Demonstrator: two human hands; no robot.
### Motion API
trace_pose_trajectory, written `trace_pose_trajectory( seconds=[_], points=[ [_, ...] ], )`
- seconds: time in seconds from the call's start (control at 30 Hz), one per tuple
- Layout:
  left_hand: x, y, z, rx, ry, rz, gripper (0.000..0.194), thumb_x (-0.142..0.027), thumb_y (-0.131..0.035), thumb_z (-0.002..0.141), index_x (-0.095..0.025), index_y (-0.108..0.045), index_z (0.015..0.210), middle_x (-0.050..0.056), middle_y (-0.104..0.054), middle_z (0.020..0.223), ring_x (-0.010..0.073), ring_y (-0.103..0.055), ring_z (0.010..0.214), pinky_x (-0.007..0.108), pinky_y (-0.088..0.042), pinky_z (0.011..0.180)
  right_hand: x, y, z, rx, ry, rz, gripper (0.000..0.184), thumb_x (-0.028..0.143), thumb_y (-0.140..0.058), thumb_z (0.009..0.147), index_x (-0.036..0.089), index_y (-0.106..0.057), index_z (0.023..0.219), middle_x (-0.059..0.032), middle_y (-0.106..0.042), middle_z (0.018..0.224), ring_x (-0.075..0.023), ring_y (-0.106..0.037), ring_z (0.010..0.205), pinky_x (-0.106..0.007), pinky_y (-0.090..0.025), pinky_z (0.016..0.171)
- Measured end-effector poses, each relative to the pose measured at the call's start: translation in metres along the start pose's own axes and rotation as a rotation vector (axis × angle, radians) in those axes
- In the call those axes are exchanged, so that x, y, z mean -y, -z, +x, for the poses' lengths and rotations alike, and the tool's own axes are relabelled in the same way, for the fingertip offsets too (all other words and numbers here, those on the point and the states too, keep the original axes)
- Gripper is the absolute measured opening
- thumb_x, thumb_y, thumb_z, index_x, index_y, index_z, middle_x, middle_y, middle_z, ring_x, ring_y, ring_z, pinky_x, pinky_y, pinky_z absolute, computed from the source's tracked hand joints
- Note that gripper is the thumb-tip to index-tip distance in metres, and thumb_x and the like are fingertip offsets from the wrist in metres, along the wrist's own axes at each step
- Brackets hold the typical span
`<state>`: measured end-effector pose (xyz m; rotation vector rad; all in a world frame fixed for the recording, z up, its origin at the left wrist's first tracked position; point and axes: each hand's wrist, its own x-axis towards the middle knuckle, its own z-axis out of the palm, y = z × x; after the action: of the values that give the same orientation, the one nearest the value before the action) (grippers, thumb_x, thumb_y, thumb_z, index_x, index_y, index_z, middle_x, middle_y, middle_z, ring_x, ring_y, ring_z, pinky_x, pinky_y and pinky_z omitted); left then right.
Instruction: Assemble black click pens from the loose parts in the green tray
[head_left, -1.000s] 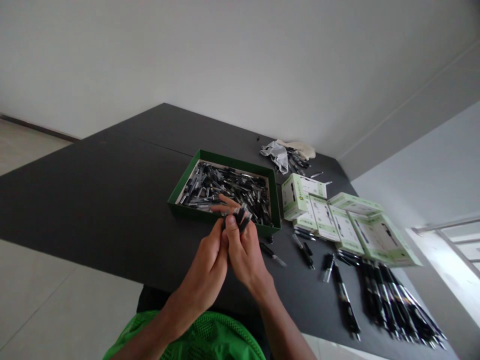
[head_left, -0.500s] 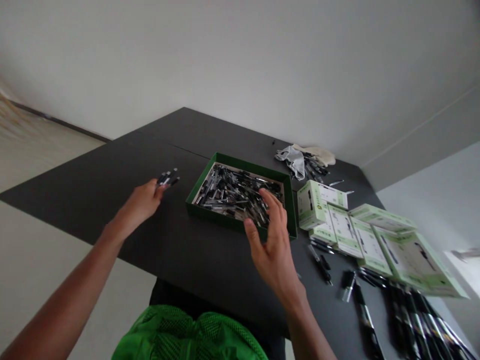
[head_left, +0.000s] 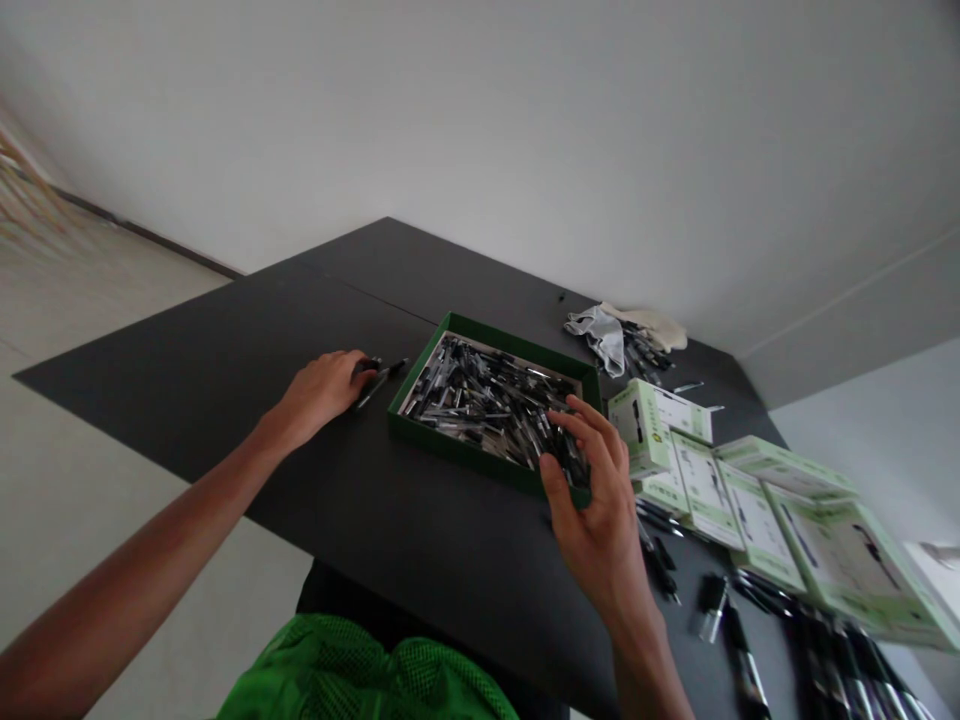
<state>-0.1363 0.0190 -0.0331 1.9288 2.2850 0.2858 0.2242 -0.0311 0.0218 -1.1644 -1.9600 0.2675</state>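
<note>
A shallow dark-green box (head_left: 463, 455) stands on the dark table, filled with a jumble of black-and-clear pens (head_left: 491, 400). To the left of the box, my left hand (head_left: 328, 388) is low at the tabletop, its fingers closed around a few black pens (head_left: 380, 384). Their ends stick out toward the box; the rest is hidden by the fingers. My right hand (head_left: 600, 490) hovers by the box's front right corner, thumb and fingers apart, with nothing visible in it. Its fingertips overlap the pens in view; whether they touch any, I cannot tell.
Right of the green box stand several pale-green-and-white pen cartons (head_left: 697, 480). Loose pens (head_left: 660, 570) lie in front of them, and a thicker row of pens (head_left: 847, 670) at the lower right. Light gloves (head_left: 611, 335) rest on more pens at the back. A wall borders the table.
My left hand has come down to the tabletop and toward the box with its pens. My right hand has shifted right and is a little more curled. The view has shifted slightly.
</note>
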Motion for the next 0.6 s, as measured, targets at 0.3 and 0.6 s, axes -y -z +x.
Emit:
trace_pose_trajectory(
  seconds=[0.3, 0.6],
  points=[
    [-0.025, -0.004, -0.01, -0.07, 0.006, 0.01, 0.047, -0.042, -0.04, 0.106, -0.007, -0.07, 0.118, 0.024, -0.072, 0.116, 0.0395, -0.068, 0.115, 0.045, -0.056, 0.088, -0.003, -0.006, 0.001, 0.006, 0.021, 0.024, 0.025, 0.029, -0.058, 0.102, 0.027, -0.065, 0.126, -0.0109, -0.057, 0.15, -0.0307, -0.051, 0.141, -0.058, -0.044, 0.115],
    [-0.021, -0.011, -0.002, 0.04, -0.204, -0.199, 0.039, -0.032, -0.048, 0.102, -0.014, -0.076, 0.124, 0.013, -0.075, 0.107, 0.0244, -0.073, 0.094, 0.034, -0.056, 0.087, -0.008, -0.008, 0.001, 0.075, 0.076, -0.043, 0.024, 0.025, -0.056, 0.103, 0.027, -0.065, 0.125, -0.0105, -0.06, 0.144, -0.0302, -0.054, 0.136, -0.057, -0.047, 0.112]
  ],
)
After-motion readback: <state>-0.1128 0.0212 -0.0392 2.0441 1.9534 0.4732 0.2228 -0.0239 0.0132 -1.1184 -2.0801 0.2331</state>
